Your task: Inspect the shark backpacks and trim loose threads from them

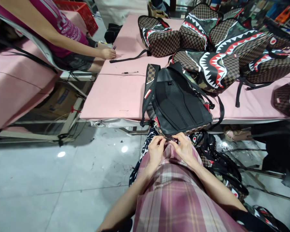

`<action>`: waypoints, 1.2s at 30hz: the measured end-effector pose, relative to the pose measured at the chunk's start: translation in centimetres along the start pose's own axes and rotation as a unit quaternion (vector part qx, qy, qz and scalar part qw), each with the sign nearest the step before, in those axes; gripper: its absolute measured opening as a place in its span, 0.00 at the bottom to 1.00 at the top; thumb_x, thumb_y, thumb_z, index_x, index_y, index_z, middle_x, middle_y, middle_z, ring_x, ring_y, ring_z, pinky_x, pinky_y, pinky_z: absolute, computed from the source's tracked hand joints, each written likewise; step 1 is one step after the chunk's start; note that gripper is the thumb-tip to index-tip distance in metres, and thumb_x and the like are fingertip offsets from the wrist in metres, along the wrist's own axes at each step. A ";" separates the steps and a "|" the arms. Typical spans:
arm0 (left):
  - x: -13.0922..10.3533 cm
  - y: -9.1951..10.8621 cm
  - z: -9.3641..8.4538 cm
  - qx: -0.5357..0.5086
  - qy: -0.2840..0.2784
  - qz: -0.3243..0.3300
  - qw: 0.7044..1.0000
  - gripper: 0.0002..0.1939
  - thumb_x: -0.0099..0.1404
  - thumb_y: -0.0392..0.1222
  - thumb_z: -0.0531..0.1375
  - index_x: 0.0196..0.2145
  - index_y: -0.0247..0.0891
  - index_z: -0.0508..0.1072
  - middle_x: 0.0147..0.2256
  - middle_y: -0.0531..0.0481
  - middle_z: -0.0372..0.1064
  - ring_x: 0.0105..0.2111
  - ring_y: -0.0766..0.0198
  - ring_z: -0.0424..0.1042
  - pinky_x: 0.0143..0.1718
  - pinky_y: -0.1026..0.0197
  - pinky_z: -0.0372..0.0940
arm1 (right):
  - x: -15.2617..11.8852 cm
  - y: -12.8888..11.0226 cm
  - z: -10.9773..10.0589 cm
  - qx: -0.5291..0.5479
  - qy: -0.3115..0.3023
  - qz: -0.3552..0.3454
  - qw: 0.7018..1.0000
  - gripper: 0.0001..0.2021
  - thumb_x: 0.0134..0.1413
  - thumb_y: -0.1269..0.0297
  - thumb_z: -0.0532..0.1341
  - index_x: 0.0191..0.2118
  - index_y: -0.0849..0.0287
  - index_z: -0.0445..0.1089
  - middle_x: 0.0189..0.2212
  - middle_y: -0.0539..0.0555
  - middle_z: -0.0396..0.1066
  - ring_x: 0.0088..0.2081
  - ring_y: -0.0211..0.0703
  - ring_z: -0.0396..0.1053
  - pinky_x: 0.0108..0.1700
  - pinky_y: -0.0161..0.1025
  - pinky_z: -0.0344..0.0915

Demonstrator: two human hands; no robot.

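Observation:
A backpack [176, 100] lies with its black padded back panel facing up, partly on the pink table and partly over its near edge. Both my hands meet at the backpack's near end, above my lap. My left hand [156, 148] is closed, thumb and fingers pinched on a small dark piece at that end. My right hand [183, 146] is closed in a pinch beside it. What exactly sits between the fingertips is too small to make out. The checkered shoulder strap [150, 85] lies along the pack's left side.
Several checkered shark-mouth backpacks [218, 69] are heaped on the pink table [111, 96]. A pen [130, 72] lies to the left. Across the corner, a person's hand [108, 53] rests on the table. More backpacks [222, 167] lie low at my right, by a metal-legged stool.

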State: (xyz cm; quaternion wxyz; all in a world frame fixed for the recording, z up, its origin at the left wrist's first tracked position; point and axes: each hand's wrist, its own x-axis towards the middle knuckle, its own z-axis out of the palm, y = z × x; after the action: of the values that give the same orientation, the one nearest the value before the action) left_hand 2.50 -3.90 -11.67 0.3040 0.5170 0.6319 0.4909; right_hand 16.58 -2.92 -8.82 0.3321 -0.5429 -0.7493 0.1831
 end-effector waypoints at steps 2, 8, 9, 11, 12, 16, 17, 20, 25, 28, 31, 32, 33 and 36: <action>0.3 0.1 -0.3 0.004 -0.034 0.003 0.999 0.06 0.61 0.39 0.56 0.28 0.39 0.71 0.30 0.53 0.67 0.32 0.66 0.67 0.37 0.63 0.61 | -0.1 0.1 -0.2 -0.087 0.000 -0.036 0.996 0.08 0.56 0.65 0.58 0.41 0.61 0.68 0.36 0.53 0.69 0.36 0.39 0.66 0.35 0.34 0.60; 0.6 0.7 -0.7 0.003 -0.037 -0.011 0.999 0.06 0.59 0.40 0.58 0.27 0.39 0.73 0.30 0.52 0.68 0.32 0.65 0.67 0.37 0.63 0.61 | 0.1 -0.1 -1.2 -0.291 0.019 -0.143 0.946 0.10 0.59 0.64 0.56 0.43 0.62 0.68 0.34 0.55 0.69 0.35 0.41 0.62 0.34 0.37 0.56; 0.6 0.8 -0.6 -0.001 -0.035 -0.021 0.999 0.06 0.59 0.40 0.58 0.27 0.39 0.73 0.29 0.53 0.67 0.31 0.66 0.67 0.36 0.63 0.61 | 0.2 -0.1 -1.3 -0.300 0.019 -0.154 0.941 0.10 0.59 0.64 0.56 0.44 0.62 0.68 0.34 0.55 0.69 0.35 0.41 0.61 0.35 0.37 0.56; 0.5 1.0 -0.4 -0.024 -0.034 -0.048 0.998 0.06 0.58 0.41 0.58 0.26 0.39 0.73 0.26 0.53 0.66 0.28 0.67 0.66 0.32 0.64 0.60 | 0.4 -0.1 -1.5 -0.310 0.016 -0.171 0.935 0.11 0.58 0.65 0.57 0.45 0.62 0.68 0.34 0.55 0.69 0.35 0.41 0.60 0.35 0.38 0.55; 0.5 1.1 -0.3 -0.043 -0.033 -0.065 0.996 0.06 0.58 0.41 0.58 0.26 0.38 0.73 0.26 0.54 0.65 0.26 0.68 0.65 0.30 0.65 0.60 | 0.5 -0.1 -1.6 -0.313 0.011 -0.179 0.933 0.11 0.58 0.66 0.57 0.45 0.63 0.68 0.33 0.55 0.69 0.35 0.41 0.60 0.35 0.38 0.55; 0.5 1.6 0.0 -0.087 -0.020 -0.111 0.990 0.07 0.57 0.42 0.59 0.25 0.37 0.73 0.25 0.54 0.63 0.23 0.70 0.63 0.26 0.66 0.58 | 0.7 0.0 -1.8 -0.322 -0.004 -0.202 0.925 0.11 0.57 0.68 0.58 0.45 0.62 0.68 0.33 0.55 0.68 0.35 0.41 0.59 0.34 0.39 0.53; 0.5 1.6 0.0 -0.085 -0.016 -0.111 0.990 0.07 0.57 0.43 0.59 0.25 0.38 0.72 0.26 0.54 0.63 0.24 0.69 0.64 0.26 0.66 0.58 | 0.8 0.1 -1.9 -0.325 -0.005 -0.205 0.923 0.11 0.57 0.68 0.58 0.45 0.62 0.68 0.33 0.55 0.69 0.35 0.41 0.59 0.33 0.39 0.53; 0.4 1.6 0.2 -0.073 -0.006 -0.105 0.992 0.07 0.57 0.43 0.58 0.26 0.38 0.73 0.26 0.53 0.64 0.25 0.69 0.64 0.28 0.66 0.59 | 0.9 0.1 -2.0 -0.329 -0.007 -0.210 0.921 0.11 0.56 0.68 0.58 0.46 0.62 0.68 0.34 0.54 0.69 0.35 0.41 0.59 0.33 0.39 0.53; 0.3 1.2 0.4 -0.073 -0.003 -0.104 0.992 0.07 0.58 0.43 0.59 0.27 0.38 0.73 0.27 0.53 0.64 0.25 0.69 0.65 0.28 0.66 0.59 | 0.9 0.0 -2.2 -0.322 -0.008 -0.210 0.923 0.12 0.56 0.67 0.58 0.46 0.62 0.68 0.34 0.54 0.69 0.35 0.41 0.59 0.33 0.39 0.53; 0.3 1.1 0.4 -0.075 -0.002 -0.103 0.992 0.07 0.58 0.43 0.59 0.27 0.38 0.73 0.27 0.53 0.65 0.25 0.69 0.65 0.27 0.66 0.59 | 0.9 0.0 -2.1 -0.326 -0.011 -0.210 0.922 0.12 0.56 0.67 0.58 0.46 0.62 0.68 0.34 0.54 0.69 0.35 0.41 0.59 0.33 0.39 0.52; 0.2 0.9 0.4 -0.072 0.002 -0.097 0.993 0.07 0.58 0.43 0.59 0.27 0.38 0.73 0.27 0.53 0.64 0.25 0.69 0.64 0.27 0.66 0.59 | 1.0 0.1 -2.1 -0.332 -0.025 -0.211 0.919 0.12 0.57 0.67 0.57 0.47 0.62 0.68 0.35 0.55 0.69 0.35 0.42 0.58 0.33 0.39 0.51; 0.2 0.9 0.4 -0.070 0.002 -0.094 0.993 0.08 0.58 0.43 0.58 0.27 0.38 0.73 0.27 0.53 0.64 0.25 0.69 0.64 0.27 0.66 0.60 | 1.0 0.1 -2.0 -0.332 -0.030 -0.212 0.919 0.12 0.57 0.67 0.57 0.47 0.62 0.68 0.35 0.55 0.69 0.35 0.42 0.58 0.33 0.39 0.51; 0.2 0.8 0.5 -0.067 0.002 -0.090 0.994 0.08 0.58 0.44 0.58 0.27 0.37 0.73 0.27 0.53 0.64 0.25 0.69 0.64 0.27 0.66 0.60 | 1.0 0.1 -2.0 -0.333 -0.034 -0.212 0.918 0.12 0.58 0.67 0.56 0.47 0.62 0.67 0.35 0.55 0.69 0.35 0.42 0.58 0.33 0.39 0.51; 0.3 1.0 0.5 -0.042 0.005 -0.071 0.997 0.08 0.59 0.43 0.58 0.28 0.38 0.73 0.27 0.53 0.64 0.26 0.68 0.65 0.29 0.65 0.60 | 1.1 0.1 -1.9 -0.335 -0.040 -0.214 0.917 0.12 0.58 0.67 0.55 0.47 0.63 0.67 0.35 0.56 0.68 0.35 0.42 0.58 0.33 0.40 0.51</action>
State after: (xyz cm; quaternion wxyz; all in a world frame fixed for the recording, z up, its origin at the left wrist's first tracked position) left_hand 3.18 -3.52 -10.89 0.3564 0.4552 0.6475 0.4966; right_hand 17.75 -2.01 -7.17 0.1319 -0.4416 -0.8776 -0.1323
